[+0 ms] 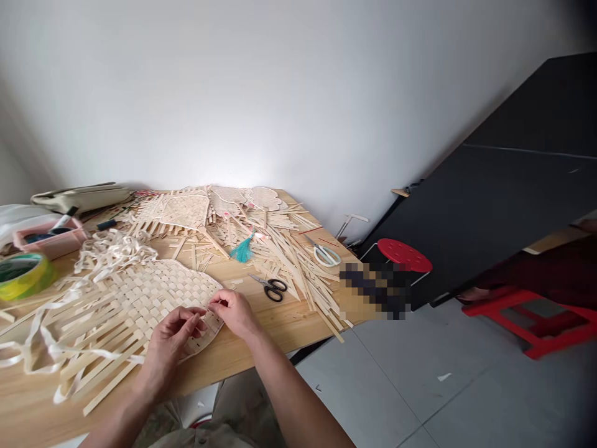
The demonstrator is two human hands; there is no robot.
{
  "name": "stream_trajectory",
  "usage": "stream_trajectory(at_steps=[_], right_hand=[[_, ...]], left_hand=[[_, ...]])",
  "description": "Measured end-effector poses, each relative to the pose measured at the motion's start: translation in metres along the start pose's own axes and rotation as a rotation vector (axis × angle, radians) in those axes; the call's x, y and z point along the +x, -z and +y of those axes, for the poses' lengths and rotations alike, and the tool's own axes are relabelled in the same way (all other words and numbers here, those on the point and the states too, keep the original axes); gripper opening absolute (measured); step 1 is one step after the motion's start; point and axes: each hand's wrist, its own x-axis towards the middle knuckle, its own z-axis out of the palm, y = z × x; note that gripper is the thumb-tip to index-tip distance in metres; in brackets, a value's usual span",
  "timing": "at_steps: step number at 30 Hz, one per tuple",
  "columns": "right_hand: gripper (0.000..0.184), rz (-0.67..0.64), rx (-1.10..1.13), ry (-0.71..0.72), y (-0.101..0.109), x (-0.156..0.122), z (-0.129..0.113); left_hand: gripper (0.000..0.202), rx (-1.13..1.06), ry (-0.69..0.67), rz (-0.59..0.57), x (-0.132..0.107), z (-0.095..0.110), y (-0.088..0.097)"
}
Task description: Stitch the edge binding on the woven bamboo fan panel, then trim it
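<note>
**What's in the hands?**

A woven fan (158, 292), flat on a wooden table (280, 326). Its weave sits near the front edge, and loose pale strips (93, 348) splay out from it toward the left.

**How are they holding it?**

The left hand (170, 345) and the right hand (236, 314) are both closed in a pinch at the fan's rounded edge, close together. The fingertips (213, 303) grip the edge, but whatever thin piece lies between them is too small to make out.

**What's close by?**

White ribbon (114, 252) runs in loops over and beside the fan. Black-handled scissors (269, 287) lie just right of the hands, with a heap of loose strips (298, 270) beyond them.

**And farther back?**

Finished woven pieces (175, 208), a turquoise tassel (242, 250) and white-handled scissors (323, 255) sit on the table. A roll of tape (23, 277) and a pink tray (49, 239) are at the left.
</note>
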Motion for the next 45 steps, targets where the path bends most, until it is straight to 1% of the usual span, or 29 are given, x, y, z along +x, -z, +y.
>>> stream_trajectory(at_steps=[5,8,10,14,18,23,28,34,38,41,45], right_hand=[[0.005,-0.025,0.013,-0.053,0.0,0.001,0.0],[0.007,-0.029,0.011,-0.057,0.001,0.002,0.001],[0.007,-0.026,0.007,-0.054,0.0,0.002,0.002],[0.003,-0.03,0.005,-0.047,0.001,0.003,0.003],[0.001,-0.035,0.004,-0.058,0.001,0.004,0.003],[0.004,-0.019,0.005,-0.061,0.002,0.005,0.001],[0.006,0.056,-0.011,-0.037,0.002,0.007,0.001],[0.007,0.196,0.041,-0.02,0.0,0.011,0.013],[0.019,0.27,0.123,-0.029,0.003,0.009,0.019],[0.024,0.214,0.156,-0.008,0.008,0.004,0.014],[0.014,0.068,0.12,0.044,0.013,-0.012,-0.006]], left_hand=[[0.029,0.028,0.008,-0.041,-0.001,0.003,0.0],[0.031,0.051,0.003,-0.067,-0.001,0.007,-0.002],[0.033,0.054,0.023,-0.089,-0.001,0.01,-0.003],[0.037,0.034,0.039,-0.071,-0.001,0.013,-0.004],[0.035,-0.01,0.063,-0.064,0.002,0.002,0.0],[0.031,-0.101,0.093,-0.067,0.006,-0.013,0.005],[0.029,-0.123,0.083,-0.06,0.006,-0.012,0.004],[0.029,-0.121,0.064,-0.028,0.002,-0.005,-0.004],[0.03,-0.201,0.076,-0.031,0.002,0.003,-0.01],[0.032,-0.253,0.089,-0.045,0.004,0.01,-0.01],[0.031,-0.263,0.102,-0.079,0.002,0.017,-0.01]])
